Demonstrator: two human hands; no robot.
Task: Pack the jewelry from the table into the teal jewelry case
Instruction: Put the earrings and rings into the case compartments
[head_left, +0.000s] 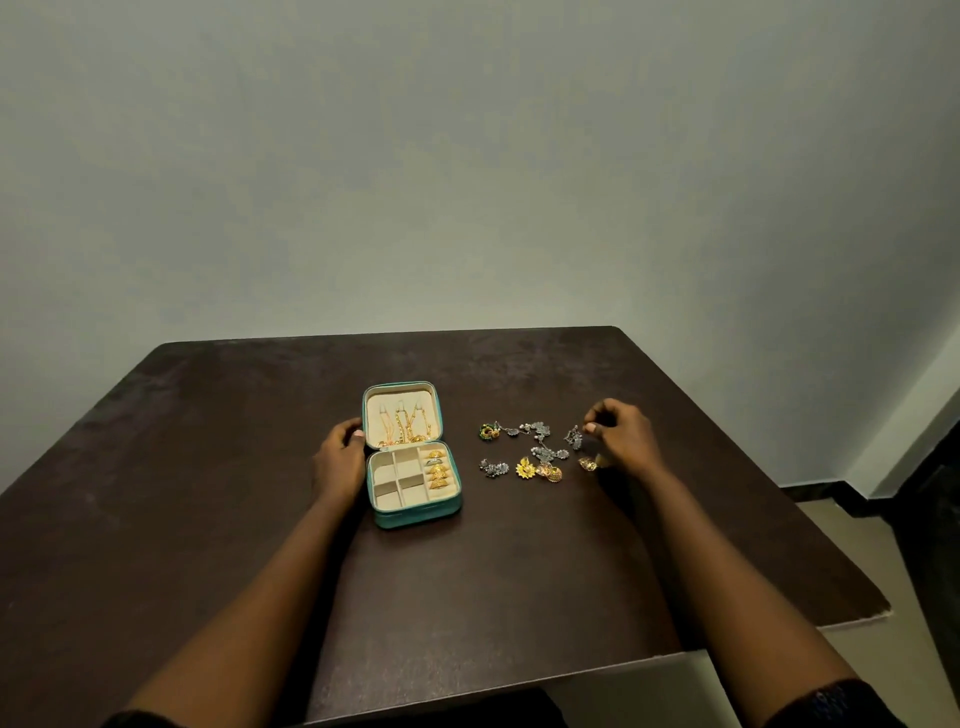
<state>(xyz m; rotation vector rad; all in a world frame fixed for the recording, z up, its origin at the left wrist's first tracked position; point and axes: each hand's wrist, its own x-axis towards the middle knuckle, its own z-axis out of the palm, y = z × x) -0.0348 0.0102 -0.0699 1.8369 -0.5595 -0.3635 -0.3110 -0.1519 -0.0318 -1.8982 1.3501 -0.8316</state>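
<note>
On the left half of the dark worktop (208, 493), our left hand (340, 457) lies against the left side of the teal jewelry case (415, 517). Its fingers curl round the edge near the hinge, and the thumb tip touches the lid (397, 397).

We count one case. It lies open near the worktop's middle, with its cream-lined lid tipped back. Inside the lid hang what look like three gold chains (402, 428), tangled at the bottom, so the count is unsure. The tray below has small square cells in two columns. To their right is a strip holding a row of gold pieces (439, 470). We count about four, too small to tell rings from earrings.

Right of the case and apart from it, loose jewelry lies on the worktop:
- one green-and-gold piece (487, 431)
- one silver cluster (493, 467)
- one yellow flower piece (525, 467)
- one silver chain (540, 431) with leaf-shaped parts
- one gold bell-shaped piece (551, 473)
- one silver drop (574, 437)
- one small gold piece (587, 463)

Furthest right is our right hand (623, 436), fingers curled tight, fingertips just beside the silver drop. We cannot tell whether they pinch it. The bottom edge cuts off both dark sleeves.
</note>
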